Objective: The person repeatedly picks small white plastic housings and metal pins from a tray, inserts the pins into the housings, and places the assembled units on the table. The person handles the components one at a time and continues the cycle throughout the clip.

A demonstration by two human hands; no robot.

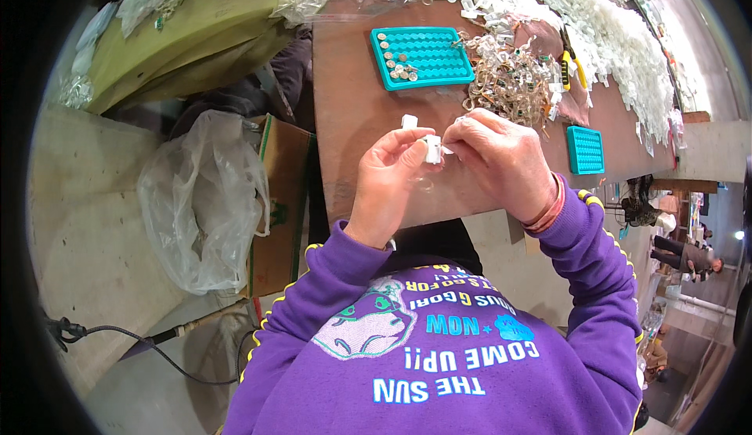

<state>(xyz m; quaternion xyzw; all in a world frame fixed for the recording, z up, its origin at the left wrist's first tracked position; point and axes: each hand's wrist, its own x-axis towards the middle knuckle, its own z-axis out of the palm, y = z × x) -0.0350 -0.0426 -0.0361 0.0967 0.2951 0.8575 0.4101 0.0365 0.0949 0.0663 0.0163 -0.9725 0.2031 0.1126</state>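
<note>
Over the near part of the brown table, my left hand (388,176) pinches a small white plastic piece (433,150) between thumb and fingers. Another white bit (409,122) shows just beyond its fingertips; whether it is held too, I cannot tell. My right hand (501,153) is closed close to that piece, its fingertips pressed together around something too small to name. Farther off lies a teal tray (439,55) with rows of hollows and several round silvery discs (399,70) at its left side. A tangled heap of small metal and clear pieces (509,83) sits beside it.
A large pile of clear and white plastic pieces (619,59) covers the far right of the table (345,106). Yellow-and-black-handled pliers (572,67) and a second teal tray (585,151) lie at the right. A box with a clear bag (204,208) stands left.
</note>
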